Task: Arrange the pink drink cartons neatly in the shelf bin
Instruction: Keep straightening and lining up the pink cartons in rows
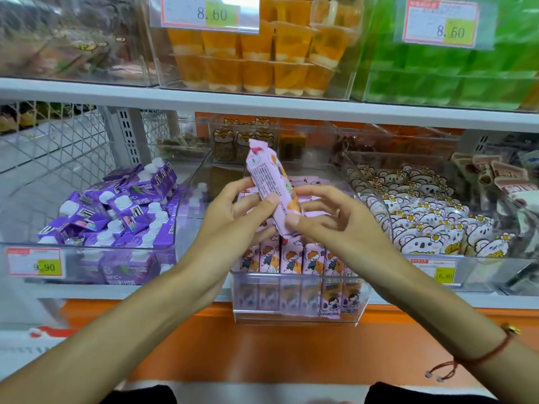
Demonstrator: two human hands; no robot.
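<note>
I hold one pink drink carton [269,182] tilted in the air above the clear shelf bin [297,314]. My left hand [233,211] grips its lower left side, thumb across the printed back. My right hand [329,220] pinches the carton's bottom end with thumb and fingers. In the bin a front row of pink cartons [291,258] stands upright side by side, and more pink cartons [318,182] lie flat behind my hands, partly hidden.
A bin of purple cartons with white caps [116,217] sits to the left. A bin of koala-print packets [423,220] sits to the right. The shelf above carries orange jelly cups [256,53] and green cups [443,74]. An orange shelf edge [262,345] runs below.
</note>
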